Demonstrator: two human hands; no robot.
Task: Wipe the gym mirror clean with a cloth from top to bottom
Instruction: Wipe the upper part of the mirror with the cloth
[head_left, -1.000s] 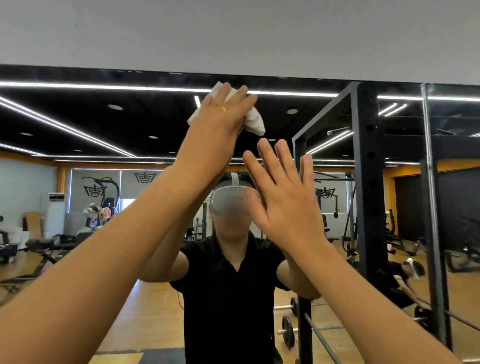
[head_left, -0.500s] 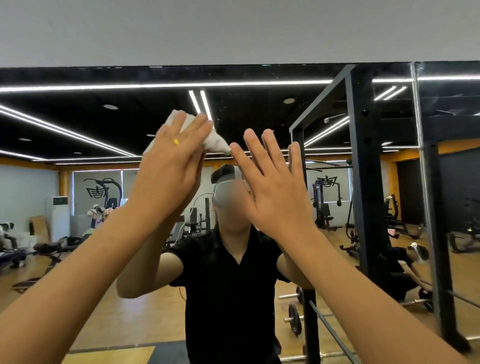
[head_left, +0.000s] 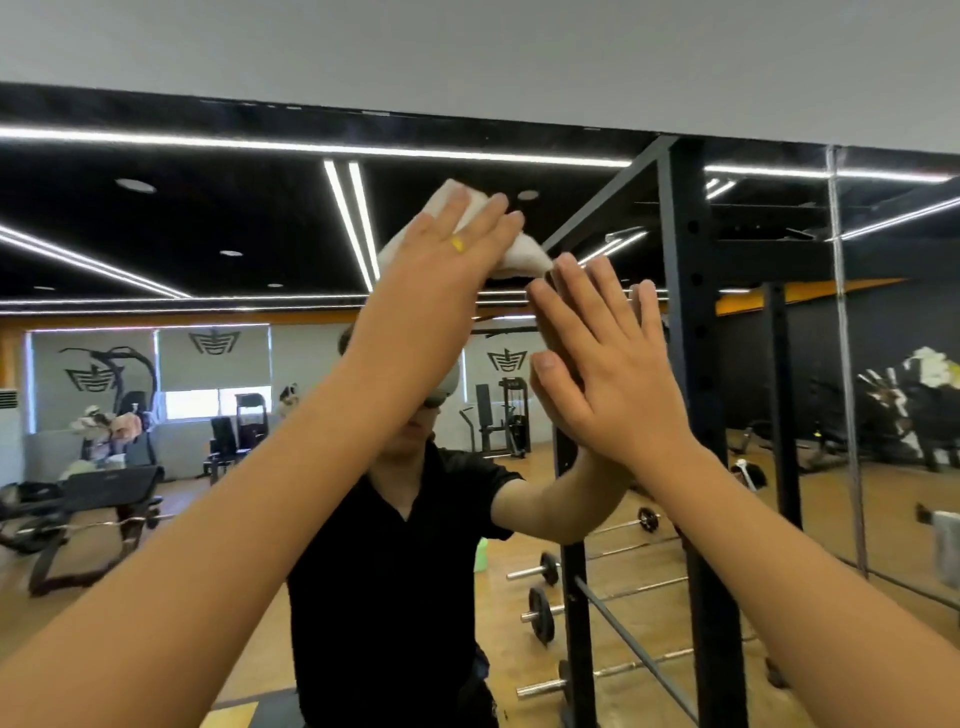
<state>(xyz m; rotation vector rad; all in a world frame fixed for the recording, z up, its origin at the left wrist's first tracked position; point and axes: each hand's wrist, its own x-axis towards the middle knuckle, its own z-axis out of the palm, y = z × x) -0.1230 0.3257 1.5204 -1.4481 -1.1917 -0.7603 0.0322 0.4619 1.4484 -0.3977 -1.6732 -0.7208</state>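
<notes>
Mirror (head_left: 208, 234) on the wall straight ahead, pressing the cloth (head_left: 522, 255) flat on its upper glass under the straight fingers of the left hand (head_left: 447, 260), bracing with the right hand (head_left: 608, 374) spread wide just beside it, probably needing even pressure and overlapping downward strokes.

Cloth (head_left: 519, 257) mostly hidden under left hand (head_left: 447, 254). Reflected head (head_left: 441, 387) half covered by that arm. Left forearm (head_left: 234, 545) and right forearm (head_left: 779, 545) cut off at bottom edge. Mirror (head_left: 208, 234) running past left, right, bottom edges.
</notes>
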